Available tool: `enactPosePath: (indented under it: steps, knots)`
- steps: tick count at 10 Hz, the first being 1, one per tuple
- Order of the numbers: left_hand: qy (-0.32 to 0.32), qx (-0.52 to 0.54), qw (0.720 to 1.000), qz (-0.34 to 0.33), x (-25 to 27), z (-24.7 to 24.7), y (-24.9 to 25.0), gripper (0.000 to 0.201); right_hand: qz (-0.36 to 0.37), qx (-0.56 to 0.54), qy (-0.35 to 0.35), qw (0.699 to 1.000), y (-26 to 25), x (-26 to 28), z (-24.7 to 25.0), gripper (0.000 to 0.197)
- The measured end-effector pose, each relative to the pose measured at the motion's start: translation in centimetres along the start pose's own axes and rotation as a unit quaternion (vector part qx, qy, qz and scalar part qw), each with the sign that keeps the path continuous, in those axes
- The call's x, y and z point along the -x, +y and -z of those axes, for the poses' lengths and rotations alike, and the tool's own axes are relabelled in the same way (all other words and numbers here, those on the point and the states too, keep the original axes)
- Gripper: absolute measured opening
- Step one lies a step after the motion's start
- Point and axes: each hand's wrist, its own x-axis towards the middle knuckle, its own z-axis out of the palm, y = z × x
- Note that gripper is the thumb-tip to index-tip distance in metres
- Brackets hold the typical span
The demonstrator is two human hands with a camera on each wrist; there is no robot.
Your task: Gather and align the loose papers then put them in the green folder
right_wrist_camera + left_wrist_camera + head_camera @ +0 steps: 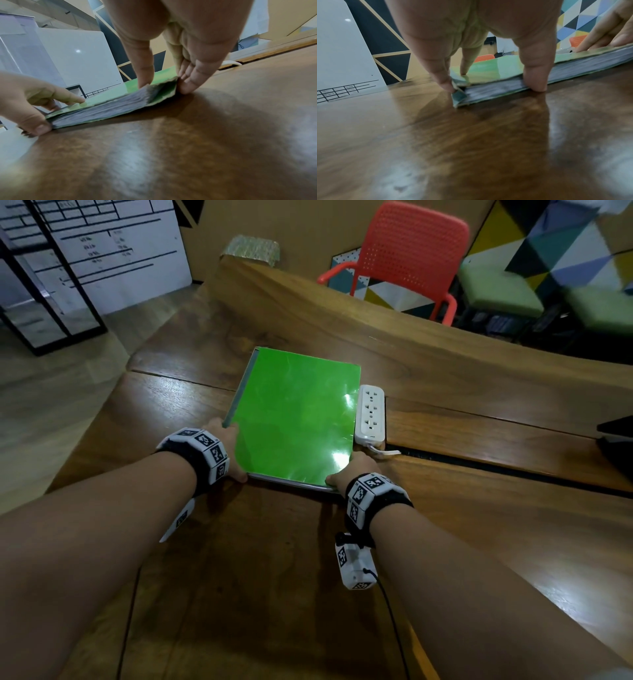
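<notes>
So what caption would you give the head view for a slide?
Both hands, left hand and right hand, grip the near corners of the closed green folder on the wooden table.

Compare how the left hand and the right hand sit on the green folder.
The left hand holds the green folder at its near left corner, by the spine; the right hand holds the near right corner, next to the white power strip. The left thumb presses the stack's near edge; the right thumb lies on the cover, with its fingers against the side edge. Both touch the closed folder flat on the wooden table.
</notes>
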Motion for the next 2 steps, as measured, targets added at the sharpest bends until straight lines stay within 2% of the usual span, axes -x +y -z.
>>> enactPosePath:
  steps: [1,2]
  knots:
    - [-0.009,-0.012,1.0,0.002,0.69,0.31,0.14,0.126,0.013,-0.026,0.01,1.0,0.59,0.25,-0.04,0.045]
    - [0.02,-0.031,0.999,0.003,1.52,0.77,1.01,0.137,0.027,-0.057,0.039,0.997,1.55,0.5,0.5,0.045]
